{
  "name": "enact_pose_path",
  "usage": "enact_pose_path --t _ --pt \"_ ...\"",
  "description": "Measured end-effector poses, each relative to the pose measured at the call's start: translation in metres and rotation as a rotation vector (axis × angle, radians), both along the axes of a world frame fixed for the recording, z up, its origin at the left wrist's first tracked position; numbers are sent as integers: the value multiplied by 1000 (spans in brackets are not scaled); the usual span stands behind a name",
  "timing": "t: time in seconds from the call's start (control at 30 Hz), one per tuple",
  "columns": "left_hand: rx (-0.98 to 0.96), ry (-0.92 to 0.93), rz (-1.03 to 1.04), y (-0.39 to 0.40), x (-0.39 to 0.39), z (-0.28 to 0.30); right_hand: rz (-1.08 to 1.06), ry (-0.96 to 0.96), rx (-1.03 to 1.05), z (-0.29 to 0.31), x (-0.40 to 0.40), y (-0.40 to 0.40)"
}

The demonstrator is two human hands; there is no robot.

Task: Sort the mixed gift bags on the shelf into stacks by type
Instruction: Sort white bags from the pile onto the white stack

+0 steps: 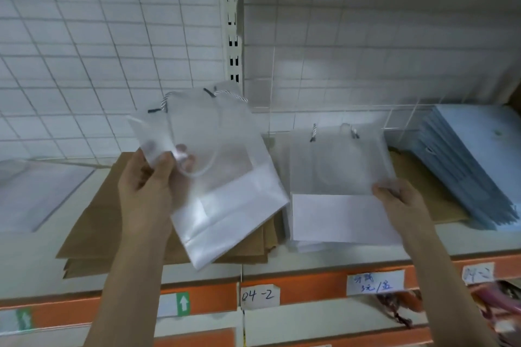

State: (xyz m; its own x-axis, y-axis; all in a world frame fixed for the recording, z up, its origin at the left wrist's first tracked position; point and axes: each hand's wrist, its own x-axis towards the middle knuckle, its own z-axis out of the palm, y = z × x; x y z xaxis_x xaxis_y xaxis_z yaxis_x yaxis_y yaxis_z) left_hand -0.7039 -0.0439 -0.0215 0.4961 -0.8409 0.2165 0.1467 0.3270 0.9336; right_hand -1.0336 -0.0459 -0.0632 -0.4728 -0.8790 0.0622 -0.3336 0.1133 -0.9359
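Frosted bag in left hand grip, right hand pinching frosted stack; 1 brown pile.

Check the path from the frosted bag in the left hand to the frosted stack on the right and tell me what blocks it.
Nothing visible blocks it. The frosted bag held by the left hand hangs over the brown paper bags, beside the frosted stack. The right hand only grips that stack's right edge.

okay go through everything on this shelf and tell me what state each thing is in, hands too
Left hand: grips frosted bag, held tilted above brown paper bags.
Right hand: grip on right edge of frosted bag stack, lying flat.
Brown paper bags: flat, stacked.
Blue bags: stacked, fanned.
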Motion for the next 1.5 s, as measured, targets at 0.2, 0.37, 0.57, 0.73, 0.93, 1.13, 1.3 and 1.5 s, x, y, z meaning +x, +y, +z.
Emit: enact_pose_path --t 0.2,0.37,0.57,0.73,0.93,1.13,1.3,1.5 --pt "221 -43 38 -18 -17 -6 48 403 147 -13 -13 -34" --pt "275 -42 -52 -36 -72 -14 34 509 194 -23 -23 -43" --pt "333 -51 -213 -59 -155 -20 62 546 66 -19 -60 -29" --pt "319 -539 -88 -83 -184 -35 23 475 -19 -19 -77 -14" --pt "280 -1066 129 -97 -194 -59 0 550 -152 -20 -76 -15" --pt "126 -1196 232 -90 -179 -53 57 641 -252 -12 -29 -20" --pt "63 -1263 209 -63 -128 -33 119 666 -306 -10 22 -23" --pt "99 -1314 211 -8 -7 -65 260 649 -331 -17 129 -7"
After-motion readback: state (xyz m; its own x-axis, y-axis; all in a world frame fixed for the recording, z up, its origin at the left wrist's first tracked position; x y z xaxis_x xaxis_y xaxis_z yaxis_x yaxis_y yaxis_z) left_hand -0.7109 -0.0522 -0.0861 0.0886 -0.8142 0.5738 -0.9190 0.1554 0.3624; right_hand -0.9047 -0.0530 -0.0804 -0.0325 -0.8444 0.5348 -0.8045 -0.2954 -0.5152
